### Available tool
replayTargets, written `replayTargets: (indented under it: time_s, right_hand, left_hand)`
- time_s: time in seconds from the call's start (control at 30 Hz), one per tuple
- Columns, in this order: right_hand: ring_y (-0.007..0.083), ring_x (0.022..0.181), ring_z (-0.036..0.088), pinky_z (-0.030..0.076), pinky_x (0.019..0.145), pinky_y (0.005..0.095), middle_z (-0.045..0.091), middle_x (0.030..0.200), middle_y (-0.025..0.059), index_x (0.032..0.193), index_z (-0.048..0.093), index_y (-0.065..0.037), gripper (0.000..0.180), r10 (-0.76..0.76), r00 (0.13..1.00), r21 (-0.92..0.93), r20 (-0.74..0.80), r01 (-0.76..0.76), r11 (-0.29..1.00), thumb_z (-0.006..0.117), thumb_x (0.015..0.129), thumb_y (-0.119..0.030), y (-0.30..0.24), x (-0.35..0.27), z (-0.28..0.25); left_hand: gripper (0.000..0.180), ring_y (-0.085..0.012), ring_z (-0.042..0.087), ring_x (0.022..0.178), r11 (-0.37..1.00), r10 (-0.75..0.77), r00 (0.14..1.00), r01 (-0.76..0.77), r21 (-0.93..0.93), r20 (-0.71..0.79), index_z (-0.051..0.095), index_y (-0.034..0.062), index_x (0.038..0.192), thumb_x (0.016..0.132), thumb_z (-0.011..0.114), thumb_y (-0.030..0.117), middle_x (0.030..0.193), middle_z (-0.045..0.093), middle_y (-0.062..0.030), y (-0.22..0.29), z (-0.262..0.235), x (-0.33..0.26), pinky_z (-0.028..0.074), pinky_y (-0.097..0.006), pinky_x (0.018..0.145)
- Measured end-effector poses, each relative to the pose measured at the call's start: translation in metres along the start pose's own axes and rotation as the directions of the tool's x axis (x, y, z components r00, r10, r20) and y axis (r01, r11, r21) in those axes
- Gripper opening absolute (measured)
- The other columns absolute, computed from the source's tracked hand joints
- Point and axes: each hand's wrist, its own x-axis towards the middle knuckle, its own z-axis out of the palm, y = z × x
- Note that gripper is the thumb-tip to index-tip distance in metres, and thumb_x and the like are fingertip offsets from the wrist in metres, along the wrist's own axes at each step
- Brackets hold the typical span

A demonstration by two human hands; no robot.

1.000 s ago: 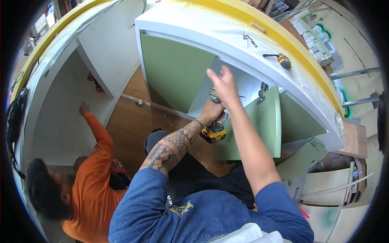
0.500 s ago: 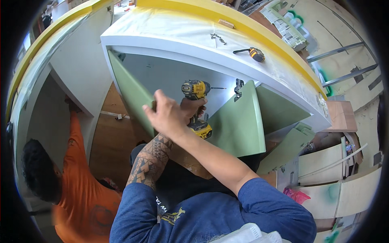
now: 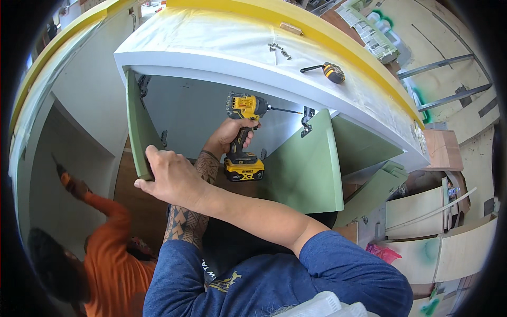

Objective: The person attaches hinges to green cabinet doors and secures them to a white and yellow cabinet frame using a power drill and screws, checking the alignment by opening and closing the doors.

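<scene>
Our left hand (image 3: 232,134) now grips the yellow drill (image 3: 243,134) by its handle, fingers wrapped tight, with the bit levelled at the hinge (image 3: 306,120) on the right green door (image 3: 309,169). Half a second ago the drill sat lower, partly behind our right arm. Our right hand (image 3: 171,177) has crossed over to the left green door (image 3: 138,127), fingers curled around its lower edge. A screwdriver (image 3: 326,70) lies on the white surface (image 3: 211,42) above. A person in orange (image 3: 105,248) works at our left.
</scene>
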Motion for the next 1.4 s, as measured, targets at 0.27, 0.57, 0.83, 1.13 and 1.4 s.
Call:
replayTargets:
  time_s: [0.27, 0.57, 0.83, 1.13, 1.4]
  right_hand:
    - [0.0428, 0.079, 0.074, 0.062, 0.074, 0.0484, 0.069, 0.077, 0.0227, 0.095, 0.052, 0.002, 0.051, -0.07, 0.998, -0.003, 0.003, 0.07, 0.998, 0.084, 0.084, -0.038, -0.005, 0.012, 0.018]
    - [0.0406, 0.074, 0.074, 0.061, 0.068, 0.0472, 0.066, 0.072, 0.0206, 0.094, 0.052, 0.002, 0.055, -0.09, 0.996, 0.045, -0.016, 0.091, 0.995, 0.084, 0.083, -0.041, -0.006, 0.015, 0.027]
    - [0.0369, 0.071, 0.071, 0.061, 0.066, 0.045, 0.063, 0.074, 0.0206, 0.1, 0.047, 0.004, 0.064, -0.14, 0.988, 0.027, -0.06, 0.141, 0.99, 0.085, 0.081, -0.044, -0.006, 0.022, 0.04]
    - [0.0395, 0.08, 0.07, 0.061, 0.073, 0.0453, 0.061, 0.087, 0.0257, 0.121, 0.039, 0.014, 0.08, -0.185, 0.979, 0.064, -0.085, 0.19, 0.98, 0.086, 0.081, -0.037, -0.01, 0.031, 0.058]
    - [0.0378, 0.087, 0.069, 0.06, 0.077, 0.0436, 0.056, 0.102, 0.0251, 0.128, 0.035, 0.012, 0.086, -0.208, 0.966, 0.047, -0.155, 0.218, 0.975, 0.088, 0.075, -0.03, -0.021, 0.042, 0.083]
  left_hand:
    - [0.025, -0.0108, 0.056, 0.046, 1.0, -0.014, 0.999, 0.014, 0.003, 0.048, 0.07, 0.0003, 0.106, 0.093, 0.07, 0.022, 0.065, 0.06, 0.0003, 0.005, -0.003, 0.002, 0.048, -0.025, 0.044]
    - [0.028, -0.0119, 0.057, 0.047, 1.0, -0.004, 0.999, 0.005, -0.015, 0.045, 0.07, -0.001, 0.106, 0.093, 0.073, 0.023, 0.065, 0.061, -0.0015, 0.006, -0.005, 0.005, 0.046, -0.027, 0.044]
    - [0.025, -0.0109, 0.055, 0.044, 1.0, -0.006, 0.998, 0.007, -0.008, 0.058, 0.07, 0.0, 0.106, 0.094, 0.071, 0.022, 0.064, 0.06, 0.0001, 0.006, -0.002, 0.006, 0.046, -0.025, 0.043]
    - [0.027, -0.0115, 0.054, 0.044, 1.0, -0.025, 0.997, 0.025, 0.01, 0.079, 0.068, -0.0008, 0.107, 0.094, 0.071, 0.023, 0.063, 0.059, -0.0003, 0.009, -0.002, 0.004, 0.046, -0.026, 0.043]
    - [0.023, -0.0119, 0.054, 0.044, 0.988, -0.114, 0.988, 0.124, -0.096, 0.107, 0.065, 0.0015, 0.104, 0.096, 0.068, 0.023, 0.062, 0.056, 0.0012, 0.003, -0.014, 0.023, 0.049, -0.026, 0.043]
